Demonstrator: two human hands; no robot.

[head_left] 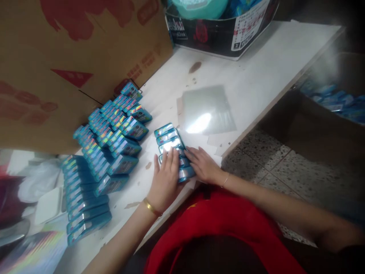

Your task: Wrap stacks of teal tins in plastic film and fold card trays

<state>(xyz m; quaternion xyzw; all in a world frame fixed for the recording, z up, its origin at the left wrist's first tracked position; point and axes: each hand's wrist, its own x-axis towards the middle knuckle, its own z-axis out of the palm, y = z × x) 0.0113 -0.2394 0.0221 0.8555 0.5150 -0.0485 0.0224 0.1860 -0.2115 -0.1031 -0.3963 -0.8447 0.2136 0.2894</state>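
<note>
A short row of small shiny blue boxes [169, 139] lies on the white table close to its front edge. My left hand [167, 173] rests over the near left part of this row, its fingers stretched out flat on the box tops and the thumb apart. Against the row's right side is my right hand [203, 164], fingers extended and touching the boxes' edges. Neither hand wraps round a box. Left of the hands stand several packed rows of similar blue boxes [114, 139], with a further row of blue boxes [85, 203] nearer to me.
Clear plastic sheets [209, 108] lie beyond the hands on the table [262, 64]. A large brown carton [94, 49] stands behind the rows. A black printed carton [205, 36] at the back holds a teal bowl [199, 9]. Blue packs [339, 101] fill a container at right.
</note>
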